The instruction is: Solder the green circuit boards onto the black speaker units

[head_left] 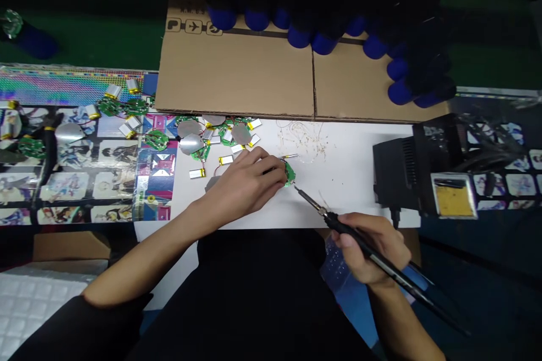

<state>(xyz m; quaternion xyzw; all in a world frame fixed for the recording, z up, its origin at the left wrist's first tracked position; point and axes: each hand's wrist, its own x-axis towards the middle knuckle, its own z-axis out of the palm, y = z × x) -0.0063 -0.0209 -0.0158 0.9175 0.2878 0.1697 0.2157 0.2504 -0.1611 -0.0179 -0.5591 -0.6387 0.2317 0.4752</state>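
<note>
My left hand is closed on a small green circuit board over the white work surface, its fingers hiding most of the board. In my right hand is a black soldering iron, held like a pen. The iron's tip points at the board's right edge, very near it; whether they touch I cannot tell. Left of and behind my left hand lie several round boards with grey discs and small silver batteries with yellow ends.
A cardboard box spans the back, with several blue-and-black cylinders on it. At right stand a black soldering station and a yellow sponge tray. Wire scraps litter the white surface. Pliers lie at left.
</note>
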